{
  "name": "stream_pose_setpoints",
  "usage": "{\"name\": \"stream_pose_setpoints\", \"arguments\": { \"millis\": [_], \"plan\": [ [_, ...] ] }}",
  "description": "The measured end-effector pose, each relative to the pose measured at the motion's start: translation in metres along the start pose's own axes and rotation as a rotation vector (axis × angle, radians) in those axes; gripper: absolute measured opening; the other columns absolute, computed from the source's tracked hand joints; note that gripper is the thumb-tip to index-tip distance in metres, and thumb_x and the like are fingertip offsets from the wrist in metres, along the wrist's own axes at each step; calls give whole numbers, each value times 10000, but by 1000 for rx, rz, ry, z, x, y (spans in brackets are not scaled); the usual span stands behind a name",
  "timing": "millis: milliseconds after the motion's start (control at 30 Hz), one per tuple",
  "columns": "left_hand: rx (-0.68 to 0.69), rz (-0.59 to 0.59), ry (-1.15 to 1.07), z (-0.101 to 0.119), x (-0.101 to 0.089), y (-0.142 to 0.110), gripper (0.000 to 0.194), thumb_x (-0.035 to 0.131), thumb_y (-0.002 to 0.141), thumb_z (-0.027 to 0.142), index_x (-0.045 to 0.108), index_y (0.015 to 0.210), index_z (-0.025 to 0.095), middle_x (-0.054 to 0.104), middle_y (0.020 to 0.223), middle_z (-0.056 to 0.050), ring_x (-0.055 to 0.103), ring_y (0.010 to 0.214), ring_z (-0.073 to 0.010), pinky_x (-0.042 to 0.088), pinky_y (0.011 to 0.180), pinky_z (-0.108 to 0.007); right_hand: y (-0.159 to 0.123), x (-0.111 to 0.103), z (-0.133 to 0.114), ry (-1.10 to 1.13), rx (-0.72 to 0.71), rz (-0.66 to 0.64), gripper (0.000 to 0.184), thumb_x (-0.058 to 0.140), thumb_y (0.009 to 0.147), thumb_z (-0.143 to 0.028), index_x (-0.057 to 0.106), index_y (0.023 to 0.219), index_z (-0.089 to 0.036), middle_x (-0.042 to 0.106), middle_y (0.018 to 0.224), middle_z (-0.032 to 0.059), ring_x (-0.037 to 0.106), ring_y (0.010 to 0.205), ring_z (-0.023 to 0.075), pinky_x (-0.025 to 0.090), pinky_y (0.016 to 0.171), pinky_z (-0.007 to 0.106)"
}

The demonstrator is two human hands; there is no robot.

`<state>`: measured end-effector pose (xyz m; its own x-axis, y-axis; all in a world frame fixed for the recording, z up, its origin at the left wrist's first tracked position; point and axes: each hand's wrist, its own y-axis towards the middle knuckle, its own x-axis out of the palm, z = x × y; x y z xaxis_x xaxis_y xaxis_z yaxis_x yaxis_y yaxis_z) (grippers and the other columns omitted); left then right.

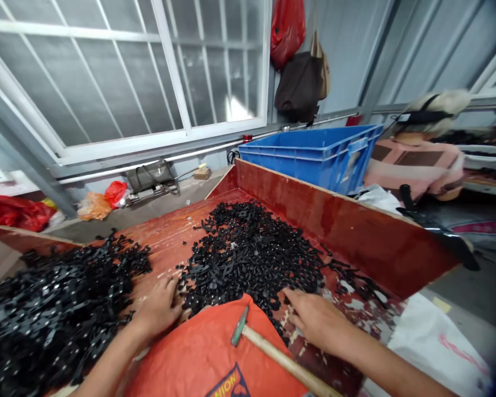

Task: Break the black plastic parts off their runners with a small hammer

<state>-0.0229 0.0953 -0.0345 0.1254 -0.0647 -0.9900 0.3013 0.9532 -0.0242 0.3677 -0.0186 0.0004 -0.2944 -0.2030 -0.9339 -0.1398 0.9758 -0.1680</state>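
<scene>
Black parts [252, 253] heaped on worn red tabletop [167, 236], window [128, 77] behind

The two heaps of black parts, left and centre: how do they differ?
The left heap runs out past the picture's edge; the centre heap stays inside it, its near side partly covered by orange cloth.
The left heap lies left of the left hand, while the centre heap reaches between that hand and the right hand.
Both are loose piles of many black pieces.
</scene>
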Motion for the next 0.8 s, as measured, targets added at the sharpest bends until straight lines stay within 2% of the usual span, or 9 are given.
{"name": "stream_pose_setpoints", "arguments": {
  "millis": [167, 267, 367, 433, 467, 533, 667, 733, 800],
  "plan": [
    [22, 73, 11, 26, 20, -10, 502, 486, 855, 275, 561, 1341, 176, 504, 1409, -137, 466, 1267, -310, 378, 1064, -443, 22, 10, -31, 122, -67, -8, 420, 533, 783, -78, 624, 1191, -121, 692, 1131, 187, 666, 1044, 306, 482, 861, 367],
    [61, 79, -1, 53, 21, 8, 358, 480, 861, 241, 668, 1164, 213, 544, 1306, -135, 521, 1139, -305, 427, 965, -434, 47, 9, -41, 230, -101, -19, 403, 553, 762, -55, 645, 1150, -113, 688, 1146, 184, 644, 1091, 303, 466, 902, 361],
    [37, 94, -82, 91, 18, 33, 292, 505, 840, 205, 671, 1080, 190, 573, 1086, -126, 561, 1001, -269, 446, 891, -379, 77, 8, -45, 378, -93, -34, 284, 606, 791, -97, 669, 1066, -137, 712, 1070, 131, 651, 1053, 279, 481, 884, 359],
    [-22, 112, -256, 117, 16, 46, 317, 501, 808, 128, 644, 1088, 167, 579, 1032, -117, 576, 992, -249, 439, 898, -355, 95, 7, -49, 504, -72, -63, 234, 657, 832, -175, 655, 1063, -136, 712, 974, 81, 677, 901, 233, 527, 781, 346],
    [-47, 117, -400, 128, 15, 51, 322, 495, 798, 103, 637, 1080, 165, 593, 1016, -114, 588, 987, -243, 433, 909, -356, 103, 8, -53, 572, -59, -88, 241, 663, 868, -225, 636, 1087, -129, 700, 926, 57, 674, 800, 197, 546, 711, 335],
    [-111, 113, -750, 143, 14, 58, 321, 501, 781, 88, 630, 1062, 173, 634, 951, -93, 612, 963, -238, 432, 914, -360, 114, 8, -60, 709, -60, -136, 249, 611, 948, -315, 614, 1129, -143, 671, 965, 40, 654, 745, 148, 564, 652, 305],
    [-218, 87, -1009, 142, 7, 51, 337, 449, 811, 168, 602, 1110, 170, 684, 854, -50, 647, 759, -189, 497, 752, -310, 119, 4, -79, 948, -100, -233, 241, 653, 914, -267, 587, 1118, -158, 659, 890, 8, 641, 664, 101, 562, 585, 226],
    [-232, 53, -1180, 131, -1, 32, 377, 477, 792, 218, 603, 1143, 162, 699, 818, -34, 641, 674, -172, 502, 676, -286, 114, 2, -89, 1043, -128, -296, 292, 714, 841, -222, 583, 1098, -176, 659, 848, -14, 639, 636, 87, 568, 584, 206],
    [-215, 23, -1376, 119, -10, 5, 416, 538, 738, 226, 628, 1139, 160, 718, 836, -30, 650, 690, -173, 500, 672, -277, 107, 2, -100, 1113, -157, -372, 309, 754, 776, -201, 602, 1044, -180, 663, 822, -19, 640, 620, 92, 572, 569, 207]
  ]
}}
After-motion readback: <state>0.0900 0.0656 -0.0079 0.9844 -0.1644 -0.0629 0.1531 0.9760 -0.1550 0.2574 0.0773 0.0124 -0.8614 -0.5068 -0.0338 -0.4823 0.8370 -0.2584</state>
